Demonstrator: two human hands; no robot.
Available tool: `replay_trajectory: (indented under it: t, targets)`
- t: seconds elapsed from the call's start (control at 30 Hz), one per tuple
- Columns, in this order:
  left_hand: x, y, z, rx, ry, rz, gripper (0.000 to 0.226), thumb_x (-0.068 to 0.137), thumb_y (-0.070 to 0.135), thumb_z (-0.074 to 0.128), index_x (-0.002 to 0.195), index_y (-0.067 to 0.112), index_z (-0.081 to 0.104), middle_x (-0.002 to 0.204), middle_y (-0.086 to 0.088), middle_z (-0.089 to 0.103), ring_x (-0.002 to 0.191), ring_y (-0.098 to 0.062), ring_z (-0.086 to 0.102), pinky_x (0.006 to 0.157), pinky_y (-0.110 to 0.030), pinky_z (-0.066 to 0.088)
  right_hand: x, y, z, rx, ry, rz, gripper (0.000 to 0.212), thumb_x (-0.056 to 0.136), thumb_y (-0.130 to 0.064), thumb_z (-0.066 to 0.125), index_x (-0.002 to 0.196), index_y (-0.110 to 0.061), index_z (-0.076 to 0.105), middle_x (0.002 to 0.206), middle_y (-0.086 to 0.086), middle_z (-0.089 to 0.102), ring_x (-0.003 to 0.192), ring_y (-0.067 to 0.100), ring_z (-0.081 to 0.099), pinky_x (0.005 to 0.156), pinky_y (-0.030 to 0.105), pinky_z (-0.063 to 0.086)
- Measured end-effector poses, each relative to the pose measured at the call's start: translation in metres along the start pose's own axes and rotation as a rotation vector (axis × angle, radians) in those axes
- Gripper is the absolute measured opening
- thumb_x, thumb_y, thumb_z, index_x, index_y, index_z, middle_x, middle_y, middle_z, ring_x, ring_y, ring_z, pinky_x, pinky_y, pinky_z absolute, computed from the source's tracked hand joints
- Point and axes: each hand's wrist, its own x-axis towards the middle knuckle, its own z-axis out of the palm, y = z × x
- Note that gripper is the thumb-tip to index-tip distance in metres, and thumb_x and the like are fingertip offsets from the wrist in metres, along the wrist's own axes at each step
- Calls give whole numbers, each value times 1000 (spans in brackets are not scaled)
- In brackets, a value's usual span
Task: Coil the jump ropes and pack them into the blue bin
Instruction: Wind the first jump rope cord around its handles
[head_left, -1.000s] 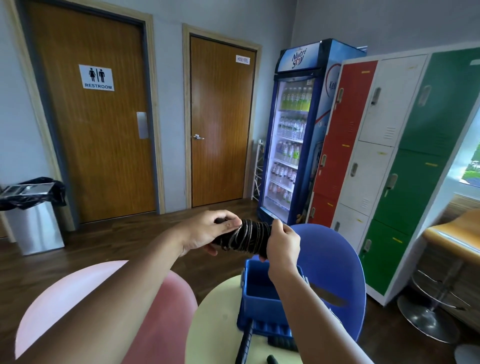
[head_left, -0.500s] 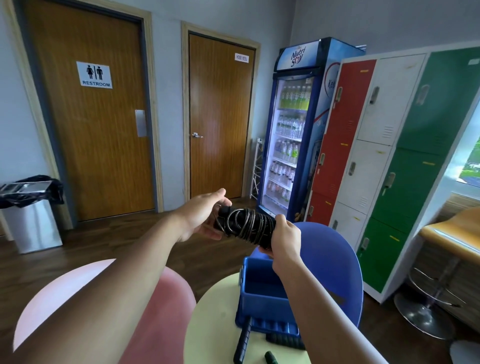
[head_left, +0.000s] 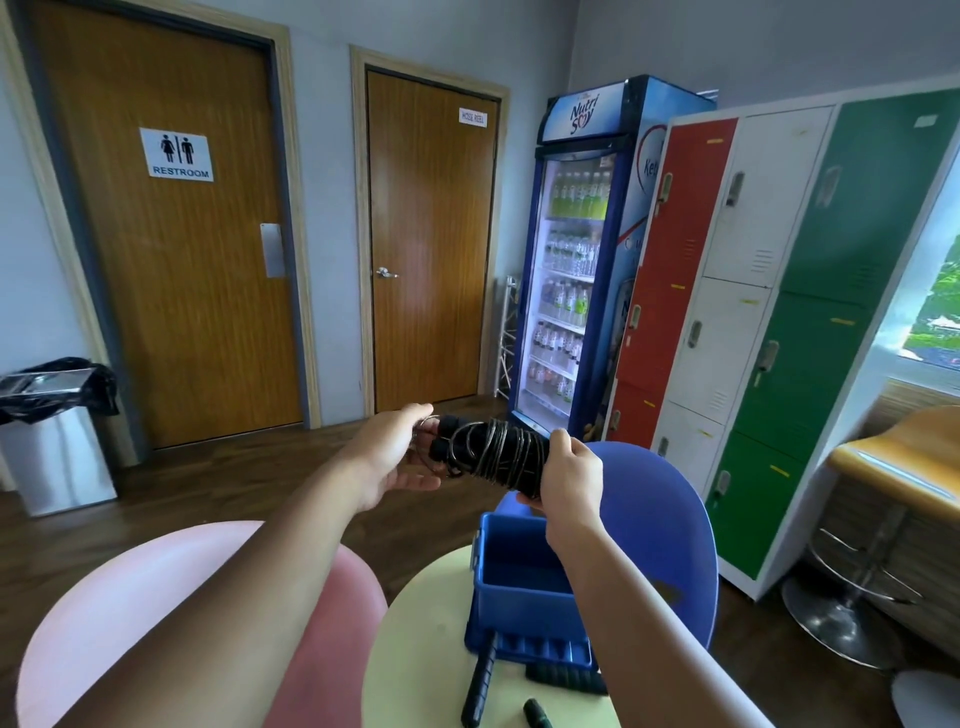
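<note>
A black jump rope (head_left: 493, 454), its thin cord wound around its two black handles, is held in the air above the blue bin (head_left: 519, 592). My right hand (head_left: 569, 475) grips the right end of the bundle. My left hand (head_left: 397, 454) is at the left end, palm up, thumb and fingers pinching a loop of cord by the handle tips. The bin stands on a round pale yellow table (head_left: 431, 649); what I can see of its inside looks empty. Near the table's front lie more black handles: one (head_left: 480, 678) leaning at the bin, one (head_left: 566, 678) beside it.
A pink chair (head_left: 171, 597) stands left of the table and a blue chair (head_left: 660, 525) behind the bin. A small dark green piece (head_left: 537, 714) lies at the table's near edge. Lockers (head_left: 753, 312), a drinks fridge (head_left: 582, 270) and a metal waste bin (head_left: 57, 447) line the walls.
The left hand has opened from a full grip on the bundle's left end and shifted to pinch a cord loop. The bundle has risen slightly; the right hand keeps its hold.
</note>
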Motion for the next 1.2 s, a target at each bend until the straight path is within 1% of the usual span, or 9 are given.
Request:
replay_trajectory:
  t: [0.1, 0.2, 0.3, 0.5, 0.67, 0.83, 0.97, 1.0, 1.2]
  targets:
    - [-4, 1, 0, 195, 35, 145, 27, 103, 25, 50, 103, 12, 74, 99, -15, 70, 90, -28, 67, 62, -31, 56, -5, 1, -2, -59, 55, -76, 39, 99, -31, 42, 65, -13, 35, 61, 5, 38, 62, 26, 44, 41, 24, 45]
    - [-7, -4, -1, 589, 72, 401, 29, 107, 24, 46, 123, 23, 70, 97, -9, 70, 88, -17, 61, 68, -22, 49, -7, 2, -3, -92, 96, -86, 44, 101, -33, 43, 63, -12, 39, 58, 4, 43, 60, 28, 51, 42, 26, 46]
    - [-10, -13, 7, 824, 176, 674, 34, 106, 21, 49, 136, 16, 64, 120, -1, 67, 99, -6, 56, 75, -4, 38, -9, 0, -2, -78, 111, -69, 44, 101, -34, 43, 63, -12, 40, 60, 6, 47, 61, 30, 56, 40, 25, 45]
    - [-13, -38, 16, 1007, 485, 1029, 31, 99, 17, 61, 129, 13, 70, 95, -4, 61, 90, -20, 55, 68, -30, 53, -15, -6, 5, 60, 105, 79, 38, 98, -29, 45, 63, -14, 46, 72, 8, 53, 63, 28, 55, 37, 22, 42]
    - [-22, -50, 22, 919, 526, 1109, 34, 102, 27, 57, 126, 8, 70, 85, -1, 62, 66, -13, 58, 56, -20, 38, -21, -3, 11, 198, 83, 223, 27, 95, -27, 48, 74, -10, 55, 79, 12, 60, 65, 28, 60, 42, 26, 45]
    - [-19, -60, 19, 752, 586, 1145, 28, 97, 25, 66, 118, 8, 75, 84, 1, 65, 69, -7, 57, 60, -18, 44, -27, -4, 16, 342, 51, 360, 20, 95, -21, 49, 83, -8, 58, 86, 13, 60, 72, 26, 60, 45, 28, 49]
    - [-34, -52, 35, 435, 537, 946, 4, 97, 21, 67, 93, 21, 66, 77, 15, 68, 76, 0, 66, 65, -9, 45, -28, -9, 19, 476, 12, 447, 18, 96, -21, 50, 86, -8, 58, 84, 13, 61, 67, 27, 58, 38, 22, 46]
    - [-38, -49, 39, 360, 500, 875, 10, 97, 21, 66, 89, 23, 60, 71, 12, 69, 76, 0, 67, 67, -7, 44, -27, -11, 20, 496, 5, 460, 17, 96, -21, 51, 87, -8, 58, 84, 13, 61, 66, 27, 57, 37, 21, 46]
    - [-32, -19, 36, -11, 127, 636, 32, 89, 29, 71, 96, 3, 52, 73, -6, 70, 73, -25, 69, 83, -42, 56, -20, -20, 17, 586, -59, 466, 16, 99, -22, 53, 90, -10, 59, 84, 12, 61, 65, 23, 55, 35, 19, 44]
